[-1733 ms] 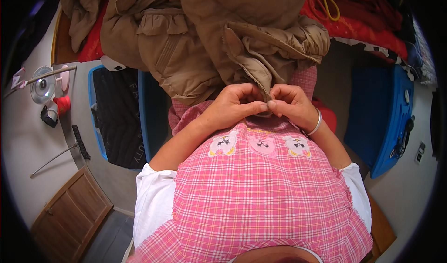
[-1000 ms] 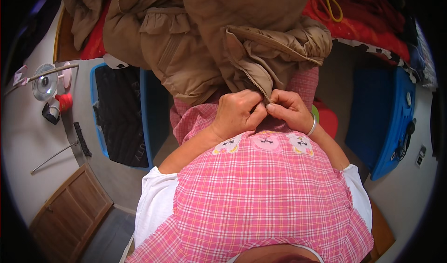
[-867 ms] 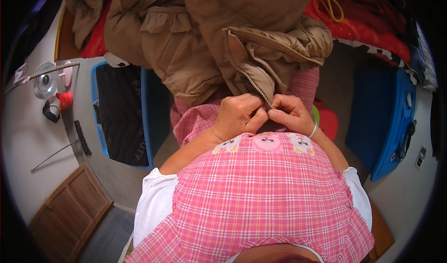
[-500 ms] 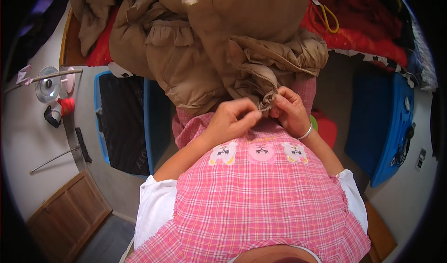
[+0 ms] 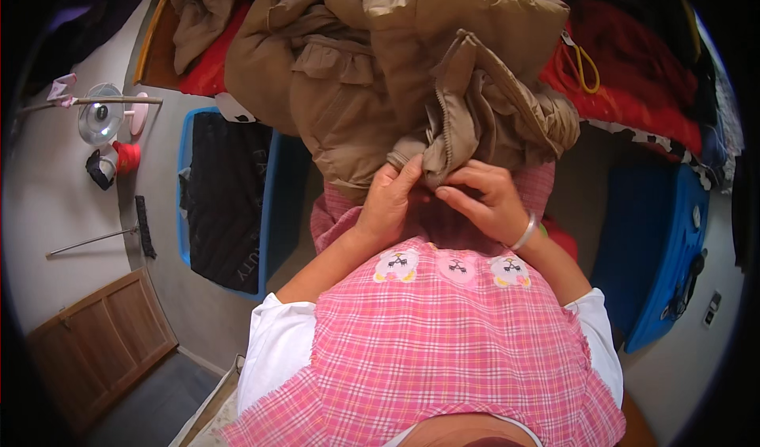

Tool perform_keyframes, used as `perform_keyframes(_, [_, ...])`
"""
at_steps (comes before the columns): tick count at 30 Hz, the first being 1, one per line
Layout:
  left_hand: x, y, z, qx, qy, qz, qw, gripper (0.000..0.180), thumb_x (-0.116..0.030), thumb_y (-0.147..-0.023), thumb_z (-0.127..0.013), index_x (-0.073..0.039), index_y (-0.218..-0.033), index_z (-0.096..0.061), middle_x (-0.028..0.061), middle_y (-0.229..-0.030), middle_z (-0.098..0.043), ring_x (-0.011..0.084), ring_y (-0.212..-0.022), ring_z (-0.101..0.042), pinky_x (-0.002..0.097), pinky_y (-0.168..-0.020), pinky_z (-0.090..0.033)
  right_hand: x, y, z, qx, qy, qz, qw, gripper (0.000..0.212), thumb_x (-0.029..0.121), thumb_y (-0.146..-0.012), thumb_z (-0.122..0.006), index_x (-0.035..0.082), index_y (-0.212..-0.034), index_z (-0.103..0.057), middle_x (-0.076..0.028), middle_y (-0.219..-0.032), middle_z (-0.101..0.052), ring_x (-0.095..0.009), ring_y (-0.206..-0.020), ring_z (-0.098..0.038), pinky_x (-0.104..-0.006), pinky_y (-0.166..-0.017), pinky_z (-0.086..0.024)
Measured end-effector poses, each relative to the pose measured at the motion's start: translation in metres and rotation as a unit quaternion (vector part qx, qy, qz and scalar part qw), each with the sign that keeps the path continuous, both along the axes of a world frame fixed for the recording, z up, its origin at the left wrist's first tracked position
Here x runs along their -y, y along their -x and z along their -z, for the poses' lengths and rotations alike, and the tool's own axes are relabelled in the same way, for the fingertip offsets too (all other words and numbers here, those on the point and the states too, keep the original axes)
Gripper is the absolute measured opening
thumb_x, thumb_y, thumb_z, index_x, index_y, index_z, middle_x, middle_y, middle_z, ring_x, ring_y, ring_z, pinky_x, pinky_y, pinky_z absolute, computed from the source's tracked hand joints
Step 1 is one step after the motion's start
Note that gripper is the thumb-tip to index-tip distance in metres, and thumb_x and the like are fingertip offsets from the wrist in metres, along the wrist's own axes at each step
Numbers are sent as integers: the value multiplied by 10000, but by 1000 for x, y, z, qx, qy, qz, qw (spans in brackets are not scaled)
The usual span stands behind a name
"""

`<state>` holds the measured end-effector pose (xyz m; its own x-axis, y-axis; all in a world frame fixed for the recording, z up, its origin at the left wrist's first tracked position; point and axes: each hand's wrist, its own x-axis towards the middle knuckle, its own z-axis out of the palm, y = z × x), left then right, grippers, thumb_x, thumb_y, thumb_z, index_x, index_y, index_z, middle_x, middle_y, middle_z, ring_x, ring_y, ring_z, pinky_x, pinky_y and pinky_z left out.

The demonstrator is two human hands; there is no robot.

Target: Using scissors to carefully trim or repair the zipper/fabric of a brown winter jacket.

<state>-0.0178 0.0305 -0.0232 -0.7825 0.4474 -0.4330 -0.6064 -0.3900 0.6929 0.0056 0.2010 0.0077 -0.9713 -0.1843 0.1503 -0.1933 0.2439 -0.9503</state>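
Note:
A khaki padded jacket [image 5: 340,119] lies bunched over my lap and the surface beyond it. Its zipper [image 5: 445,123] runs up a raised front edge and down toward my fingers. My left hand [image 5: 388,203] pinches the folded lower end of that edge between thumb and fingers. Just to the right, my right hand [image 5: 491,203] is bent around the cloth beside the zipper's lower end, its fingertips against the fabric. What lies between the two hands is partly hidden by my fingers. A pink checked apron [image 5: 451,336] covers my front.
Blue tubs stand on both sides: the left tub [image 5: 267,210] holds dark clothing [image 5: 226,202], the right tub [image 5: 661,249] has a black item on its rim. Red cloth [image 5: 641,107] with a yellow loop [image 5: 587,71] lies at the far right. A wooden door [image 5: 103,352] stands at the lower left.
My left hand has come onto the jacket edge, where before it hovered beside it. The zipper edge now stands up straighter, and my right hand has shifted slightly lower. The whole view has shifted.

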Motion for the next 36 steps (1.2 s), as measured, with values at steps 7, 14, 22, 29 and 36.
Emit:
perform_keyframes(7, [21, 26, -29, -266, 115, -8, 957, 193, -176, -896, -592, -25, -1005, -641, 9, -891, -646, 58, -805, -566, 212, -700, -453, -24, 66, -84, -377, -335, 72, 861, 381, 1, -697, -578, 94, -1065, -617, -100, -1165, -560, -290, -1083, -521, -412, -946, -363])
perform_keyframes(14, [50, 53, -63, -272, 143, -67, 949, 239, -213, -909, -570, 1, -986, -642, 56, -902, -660, 102, -782, -604, 221, -681, -474, -35, 98, -82, -327, -494, -2, 806, 240, 35, -640, -605, 105, -867, -569, -36, -834, -532, -209, -870, -545, -413, -972, -302])
perform_keyframes(22, [51, 100, -38, -96, 22, -149, 984, 165, -236, -895, -581, -83, -944, -619, 7, -796, -639, 72, -641, -583, 193, -549, -462, -15, 17, -46, -270, -345, -6, 899, 274, 17, -683, -614, 73, -951, -594, -64, -724, -507, -238, -647, -521, -344, -581, -422])
perform_keyframes(29, [31, 80, -41, -99, -8, -137, 986, 174, -180, -863, -619, -100, -1005, -559, 16, -861, -615, 94, -704, -578, 213, -570, -449, -41, 10, -36, -169, -299, 10, 939, 305, 46, -670, -668, 43, -967, -603, -93, -838, -575, -262, -707, -562, -339, -646, -458])
perform_keyframes(36, [21, 56, -40, -3, -58, -77, 995, 195, -165, -858, -623, -82, -1020, -554, 14, -867, -614, 104, -703, -595, 209, -551, -462, -170, 72, 10, -65, -215, 332, 916, 210, 139, -825, -597, 21, -997, -613, -128, -976, -606, -240, -858, -598, -314, -772, -469])
